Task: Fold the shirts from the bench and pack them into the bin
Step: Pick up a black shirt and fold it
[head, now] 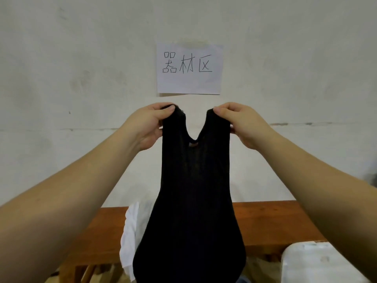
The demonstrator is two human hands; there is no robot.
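At mid-frame the left hand (148, 125) and right hand (240, 124) each pinch a shoulder strap of a black ribbed shirt (193, 201) with curled fingers. It hangs straight down the centre, over the wooden surface (271, 221), partly hiding a white shirt (130, 231). A white bin (318, 264) sits lower right.

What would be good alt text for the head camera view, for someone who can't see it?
Two bare hands, left hand and right hand, hold a black sleeveless shirt up by its shoulder straps before a pale wall with a handwritten paper sign. Below are a wooden bench with a white garment and a white bin.
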